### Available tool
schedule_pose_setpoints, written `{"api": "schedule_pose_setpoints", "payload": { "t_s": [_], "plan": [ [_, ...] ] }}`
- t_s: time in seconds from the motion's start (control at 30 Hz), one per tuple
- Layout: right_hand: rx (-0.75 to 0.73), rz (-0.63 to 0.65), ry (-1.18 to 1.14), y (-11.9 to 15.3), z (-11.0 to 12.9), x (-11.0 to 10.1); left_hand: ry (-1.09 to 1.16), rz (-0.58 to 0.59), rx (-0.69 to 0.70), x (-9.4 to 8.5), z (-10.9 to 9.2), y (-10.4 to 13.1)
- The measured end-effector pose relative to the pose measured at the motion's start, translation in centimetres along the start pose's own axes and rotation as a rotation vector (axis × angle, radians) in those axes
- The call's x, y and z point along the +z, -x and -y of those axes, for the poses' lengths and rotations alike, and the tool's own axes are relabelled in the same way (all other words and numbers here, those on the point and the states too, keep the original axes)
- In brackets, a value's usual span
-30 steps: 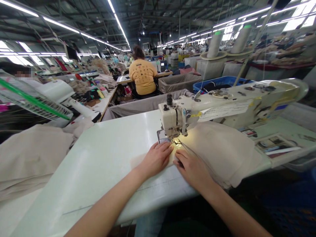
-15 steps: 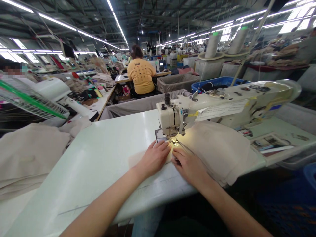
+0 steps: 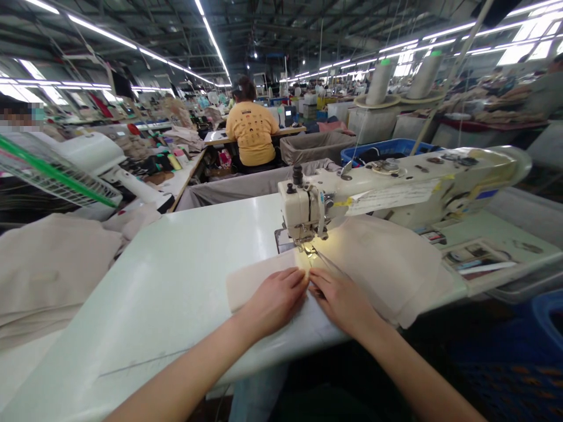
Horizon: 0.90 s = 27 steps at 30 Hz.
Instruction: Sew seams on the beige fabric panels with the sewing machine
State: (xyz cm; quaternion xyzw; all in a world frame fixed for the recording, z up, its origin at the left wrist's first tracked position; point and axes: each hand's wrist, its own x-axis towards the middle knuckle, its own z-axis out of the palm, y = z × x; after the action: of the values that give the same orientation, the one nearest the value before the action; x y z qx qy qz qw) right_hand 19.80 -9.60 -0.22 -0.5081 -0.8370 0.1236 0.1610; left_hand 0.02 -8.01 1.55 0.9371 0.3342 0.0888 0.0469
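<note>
Pinching beige fabric (image 3: 250, 278) at its near edge, left hand (image 3: 279, 298) and right hand (image 3: 342, 300) have it lying beyond their fingertips.

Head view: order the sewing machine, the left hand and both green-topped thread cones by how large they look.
1. Sewing machine
2. Left hand
3. Thread cones: the two look too alike to rank against each other.

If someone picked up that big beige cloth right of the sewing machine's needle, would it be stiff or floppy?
Probably floppy: the beige cloth lies in soft, uneven curves on the table. Likely light for its size, since its edges look thin. It seems unlikely to roll, as it lies spread out.
</note>
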Motion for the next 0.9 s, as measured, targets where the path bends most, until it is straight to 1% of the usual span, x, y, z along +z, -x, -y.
{"api": "schedule_pose_setpoints", "payload": {
  "t_s": [0.2, 0.5, 0.63, 0.73, 0.9],
  "plan": [
    [0.018, 0.004, -0.022, -0.7, 0.0, -0.2, -0.007, 0.014, -0.031, -0.3, 0.5, -0.6],
    [0.040, 0.028, -0.001, -3.2, 0.2, -0.8, -0.011, -0.045, -0.017, -0.1, 3.6, -1.9],
    [0.065, 0.045, 0.027, -4.1, 0.2, -0.9, -0.018, -0.052, -0.004, -0.2, 4.8, -2.5],
    [0.084, 0.027, 0.036, -4.1, 0.4, -0.7, -0.024, -0.057, -0.006, -0.3, 5.5, -3.0],
    [0.126, -0.046, 0.024, -2.7, 1.4, -0.1, -0.021, -0.068, -0.013, -0.1, 6.0, -3.2]
  ]
}}
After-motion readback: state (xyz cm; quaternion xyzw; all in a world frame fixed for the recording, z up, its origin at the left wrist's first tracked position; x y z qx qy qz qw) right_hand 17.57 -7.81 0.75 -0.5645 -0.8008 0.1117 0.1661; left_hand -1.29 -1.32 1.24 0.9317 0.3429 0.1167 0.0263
